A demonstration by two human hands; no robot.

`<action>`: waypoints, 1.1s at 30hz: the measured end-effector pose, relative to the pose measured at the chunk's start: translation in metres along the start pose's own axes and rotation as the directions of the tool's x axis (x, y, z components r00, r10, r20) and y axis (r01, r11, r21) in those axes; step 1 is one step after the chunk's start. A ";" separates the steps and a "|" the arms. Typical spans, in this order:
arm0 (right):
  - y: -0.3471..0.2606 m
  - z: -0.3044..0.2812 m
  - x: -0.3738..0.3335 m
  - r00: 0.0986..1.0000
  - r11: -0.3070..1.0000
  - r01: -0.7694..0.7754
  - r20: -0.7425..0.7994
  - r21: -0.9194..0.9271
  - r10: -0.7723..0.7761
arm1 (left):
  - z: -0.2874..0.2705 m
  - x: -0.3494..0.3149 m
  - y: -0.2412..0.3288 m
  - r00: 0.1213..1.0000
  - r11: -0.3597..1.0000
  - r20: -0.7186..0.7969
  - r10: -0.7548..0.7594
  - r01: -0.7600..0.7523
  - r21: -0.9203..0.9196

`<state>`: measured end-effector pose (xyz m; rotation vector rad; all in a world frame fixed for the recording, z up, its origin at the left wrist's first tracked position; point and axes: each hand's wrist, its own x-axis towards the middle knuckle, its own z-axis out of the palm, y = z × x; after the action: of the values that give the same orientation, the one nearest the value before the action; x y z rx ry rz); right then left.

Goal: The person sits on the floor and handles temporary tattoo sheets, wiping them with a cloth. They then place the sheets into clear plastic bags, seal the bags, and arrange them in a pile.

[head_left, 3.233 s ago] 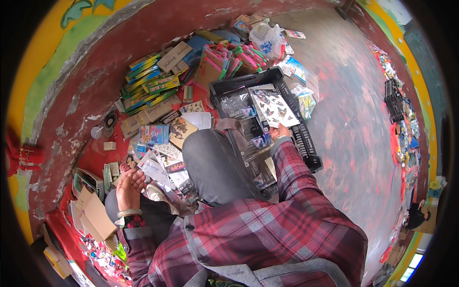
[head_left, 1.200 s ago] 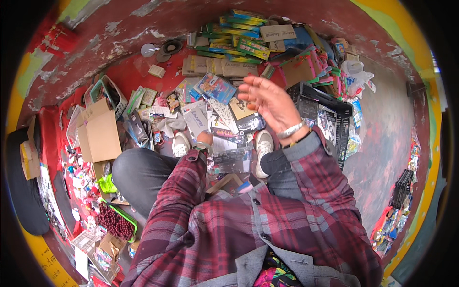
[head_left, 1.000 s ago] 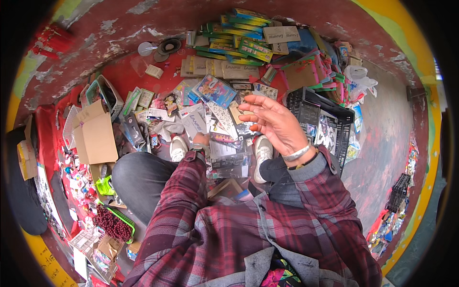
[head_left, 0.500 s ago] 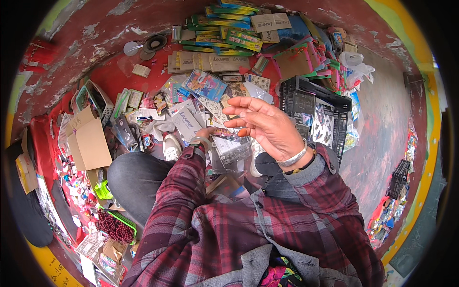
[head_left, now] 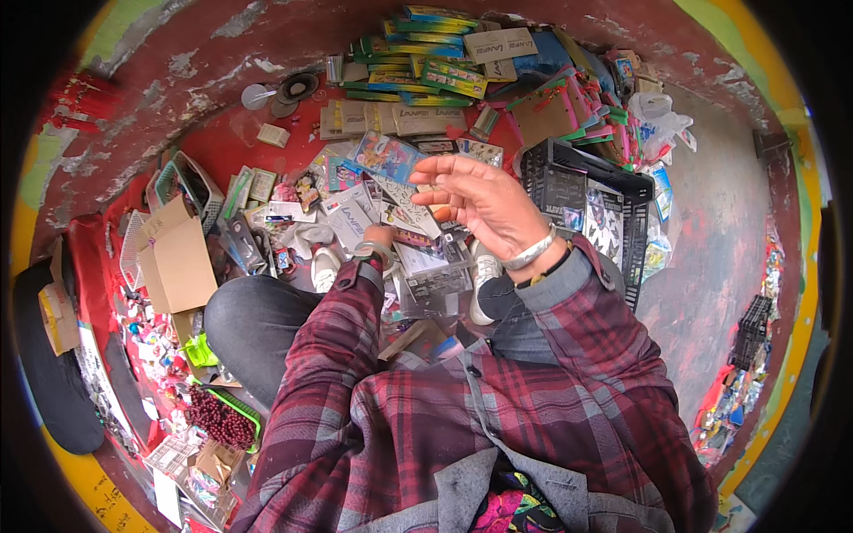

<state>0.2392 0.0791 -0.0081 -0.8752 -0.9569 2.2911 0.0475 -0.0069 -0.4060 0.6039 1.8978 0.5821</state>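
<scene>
My right hand (head_left: pixel 480 202) is raised in front of me, empty, fingers spread, with a metal bangle on the wrist. It hovers above a heap of flat printed packets (head_left: pixel 391 191) on the red floor, left of a black plastic crate (head_left: pixel 577 178). My left hand (head_left: pixel 379 240) reaches down between my knees to a pile of clear plastic packets (head_left: pixel 434 277). The plaid sleeve and the packets hide most of its fingers, so I cannot tell its grip.
An open cardboard box (head_left: pixel 178 258) stands at the left. Stacks of colourful flat boxes (head_left: pixel 426 71) line the far wall. A green basket of dark red beads (head_left: pixel 222 417) lies by my left knee. A white plastic bag (head_left: pixel 662 124) sits beyond the crate.
My right hand earlier held a patterned sheet over the crate; now it is empty and raised, drifting slightly lower and left. My left hand has come forward from the left side to the clear packets.
</scene>
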 end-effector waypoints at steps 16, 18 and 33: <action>0.000 -0.027 0.012 0.969 0.981 0.169 -0.163 -0.094 -0.183 | -0.225 -0.169 0.142 0.918 0.951 -0.264 0.297 -0.259 0.170; 0.001 -0.028 0.012 0.967 0.982 0.154 -0.185 -0.111 -0.173 | -0.241 -0.213 0.152 0.914 0.884 -0.269 0.303 -0.375 -0.278; -0.054 -0.211 -0.185 0.742 0.875 0.469 -0.486 -0.117 -0.462 | -0.378 -0.305 0.095 0.705 0.395 -0.045 0.707 -0.448 -0.802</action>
<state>0.5254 0.0833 -0.0150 -1.0193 -0.8040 1.5280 -0.1783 -0.1777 0.0004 0.7186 0.8913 1.5840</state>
